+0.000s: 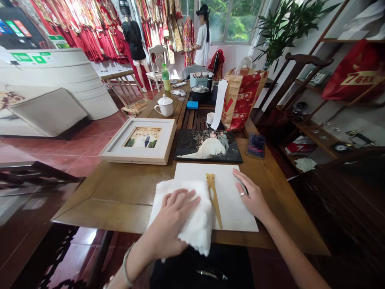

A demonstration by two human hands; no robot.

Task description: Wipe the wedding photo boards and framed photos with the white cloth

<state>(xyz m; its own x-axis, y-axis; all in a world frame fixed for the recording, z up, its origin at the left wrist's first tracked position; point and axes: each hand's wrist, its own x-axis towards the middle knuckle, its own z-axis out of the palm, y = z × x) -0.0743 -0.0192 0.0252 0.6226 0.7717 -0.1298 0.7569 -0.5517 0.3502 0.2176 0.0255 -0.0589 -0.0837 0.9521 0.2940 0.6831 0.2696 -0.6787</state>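
My left hand [177,214] lies on a folded white cloth [197,237] with its fingers spread and loosely bent. Under the cloth's right part is a white sheet or board [234,212] on the table. My right hand [251,195], with a ring on one finger, rests at the sheet's right edge, fingers stretched out and thumb apart. A dark patch shows between that thumb and the fingers; I cannot tell whether it is a shadow or an object. Between my hands, a yellow, saw-shaped flat piece [215,202] lies on the sheet, its narrow end toward me.
Beyond the sheet lie a light wooden picture frame [136,140] and a dark wedding photo panel [209,145]. Farther back stand a lidded white mug [164,106], a green bottle [165,78] and a red-and-brown paper bag [243,98]. Two people are near hanging red garments.
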